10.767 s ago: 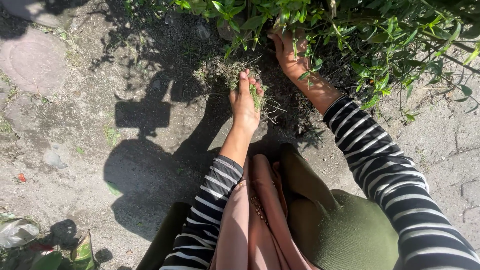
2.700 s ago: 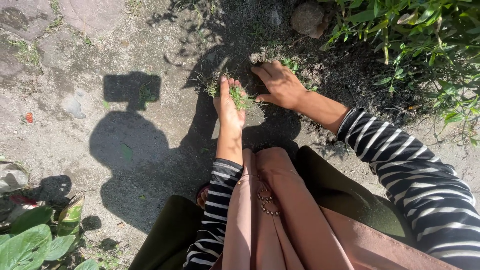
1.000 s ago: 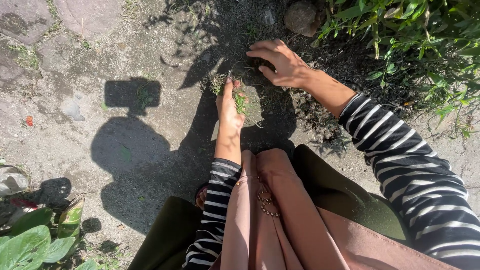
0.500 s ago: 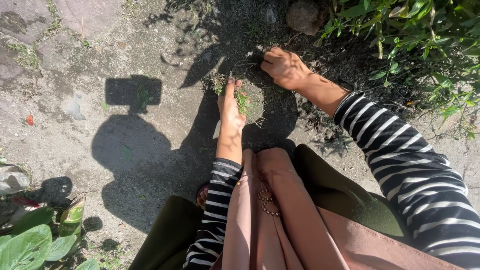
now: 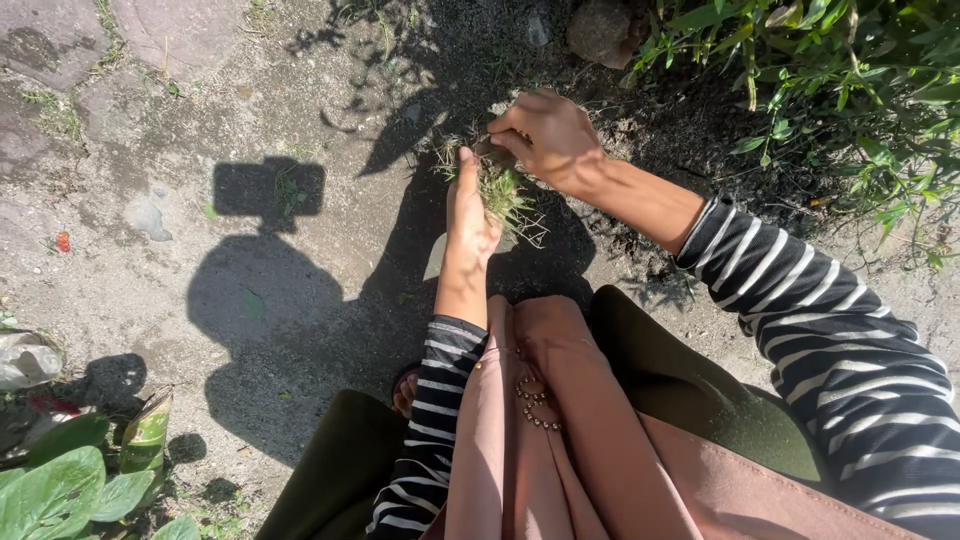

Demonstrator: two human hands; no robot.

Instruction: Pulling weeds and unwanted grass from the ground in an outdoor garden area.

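Fingertips [image 5: 503, 128] of the right hand [image 5: 545, 140] are pinched together on a small tuft of weeds [image 5: 497, 188], roots and dry stalks trailing below. Left hand [image 5: 468, 210] sits just beneath, palm turned inward, thumb raised along the near side and fingers curled round the bundle of pulled greens it already carries; the 2 hands meet at the tuft.

Judgement on the step: the transfer would go best with the pinch kept low near the roots and the left fingers parted only enough to take the new stalks, otherwise loose strands are likely to drop. Soil clinging to the roots may scatter if shaken over the lap.

Surface: dark, loose soil [image 5: 640, 150] under the hands, giving way to hard, cracked, grey ground [image 5: 150, 130] on the left, with thin grass in the cracks. Round stone [image 5: 600, 30] lies at the top edge of the soil. Leafy shrub [image 5: 830, 80] overhangs the upper right. Broad green leaves [image 5: 60, 490] and a crumpled wrapper [image 5: 25, 360] occupy the lower left corner. Strong sun, hard shadows
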